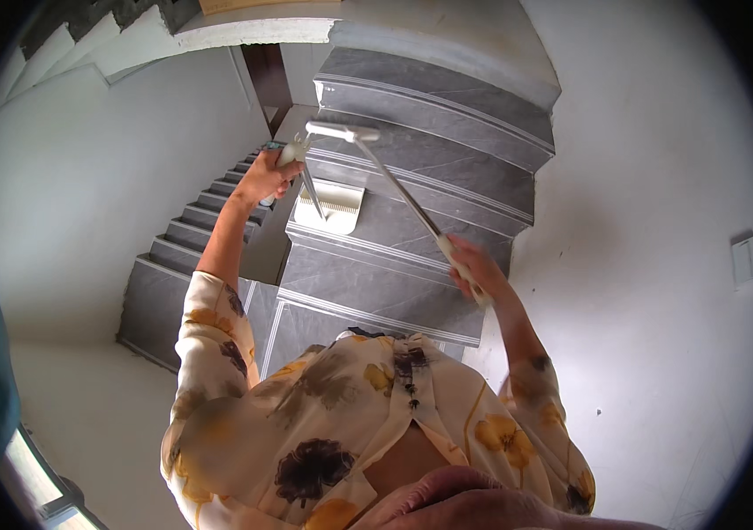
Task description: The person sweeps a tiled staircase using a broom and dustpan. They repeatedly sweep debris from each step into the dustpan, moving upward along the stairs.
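My left hand point(265, 177) grips the white end of a long-handled dustpan's metal handle point(312, 191). The white dustpan point(336, 202), with a toothed comb strip, is over a lower grey stair tread; whether it touches the tread I cannot tell. Something pale and blue point(275, 144) shows behind that hand, mostly hidden. My right hand point(480, 266), slightly blurred, is closed around the cream grip of a broom point(409, 199). Its narrow white head point(342, 131) reaches across a higher tread, left of the stair's middle; bristles are hard to make out.
Grey tiled stairs point(429, 159) with pale striped nosings rise ahead. Another flight point(197, 222) descends at the left beside an open gap. A white wall point(621, 265) runs along the right, with a wall switch point(744, 262). A dark door frame point(267, 83) stands beyond.
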{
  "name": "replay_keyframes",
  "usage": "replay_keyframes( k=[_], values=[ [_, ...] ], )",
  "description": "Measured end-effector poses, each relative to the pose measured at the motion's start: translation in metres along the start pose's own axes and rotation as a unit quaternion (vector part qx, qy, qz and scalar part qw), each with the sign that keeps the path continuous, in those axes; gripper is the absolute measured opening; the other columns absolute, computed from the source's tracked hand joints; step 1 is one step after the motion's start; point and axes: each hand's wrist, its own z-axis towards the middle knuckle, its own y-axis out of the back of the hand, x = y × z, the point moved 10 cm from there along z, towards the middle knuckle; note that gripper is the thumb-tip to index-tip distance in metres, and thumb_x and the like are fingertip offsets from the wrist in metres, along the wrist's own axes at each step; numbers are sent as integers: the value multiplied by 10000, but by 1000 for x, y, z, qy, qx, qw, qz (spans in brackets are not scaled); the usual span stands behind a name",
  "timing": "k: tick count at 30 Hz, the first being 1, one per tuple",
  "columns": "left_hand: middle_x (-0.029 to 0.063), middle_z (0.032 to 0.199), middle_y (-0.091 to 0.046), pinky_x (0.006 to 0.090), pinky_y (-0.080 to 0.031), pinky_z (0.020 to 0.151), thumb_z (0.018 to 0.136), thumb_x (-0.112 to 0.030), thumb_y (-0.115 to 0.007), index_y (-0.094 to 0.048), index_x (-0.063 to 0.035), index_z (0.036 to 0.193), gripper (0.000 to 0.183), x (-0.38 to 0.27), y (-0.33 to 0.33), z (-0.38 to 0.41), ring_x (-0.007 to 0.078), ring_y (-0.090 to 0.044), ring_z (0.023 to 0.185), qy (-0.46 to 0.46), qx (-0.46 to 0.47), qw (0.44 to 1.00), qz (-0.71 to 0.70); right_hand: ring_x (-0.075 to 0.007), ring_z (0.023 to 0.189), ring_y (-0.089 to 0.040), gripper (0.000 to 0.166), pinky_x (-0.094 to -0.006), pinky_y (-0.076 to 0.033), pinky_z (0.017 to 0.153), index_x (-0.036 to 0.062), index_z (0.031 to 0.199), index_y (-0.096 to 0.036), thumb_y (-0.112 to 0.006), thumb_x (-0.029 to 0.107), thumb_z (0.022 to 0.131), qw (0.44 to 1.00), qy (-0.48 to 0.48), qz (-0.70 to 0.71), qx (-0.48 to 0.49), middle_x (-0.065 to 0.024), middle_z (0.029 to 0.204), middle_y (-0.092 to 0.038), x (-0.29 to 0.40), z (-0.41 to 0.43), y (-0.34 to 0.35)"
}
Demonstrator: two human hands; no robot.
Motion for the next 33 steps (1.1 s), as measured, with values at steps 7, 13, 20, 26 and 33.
replay_keyframes(
  k=[7,13,20,26,33],
  values=[
    [-27,649,-450,246,-367,399,925,-132,-656,-579,5,963,161,6,12,1,68,-444,475,-6,-5,1000,13,-143,471,-524,488,-323,-448,427,48,1437,-434,-476,146,961,998,38,-59,4,-55,632,-543,-10,126,-50],
    [-11,630,-451,265,-362,401,919,-152,-678,-569,-3,939,187,19,29,6,88,-444,476,0,-9,1000,-8,-129,490,-518,588,-300,-433,415,100,1527,-361,-515,212,971,995,-50,-78,30,-66,685,-555,-37,38,-26],
    [-1,616,-453,276,-354,400,907,-149,-691,-582,28,937,210,24,53,5,100,-431,463,0,-27,1000,0,-108,513,-514,555,-252,-421,423,156,1497,-434,-534,208,953,995,-55,-58,64,-60,753,-578,-2,-30,-5],
    [-13,588,-448,272,-356,400,895,-145,-689,-594,5,948,186,18,48,4,94,-420,448,0,-18,1000,7,-111,514,-516,552,-254,-430,436,118,1491,-430,-511,157,947,999,15,-48,20,-49,738,-573,30,90,-52],
    [-4,591,-468,274,-362,398,885,-161,-697,-574,-2,987,226,19,50,4,91,-436,452,15,-29,999,41,-142,497,-522,647,-328,-466,442,75,1550,-295,-496,124,937,994,7,-108,30,-63,696,-563,-8,132,-76]
  ],
)
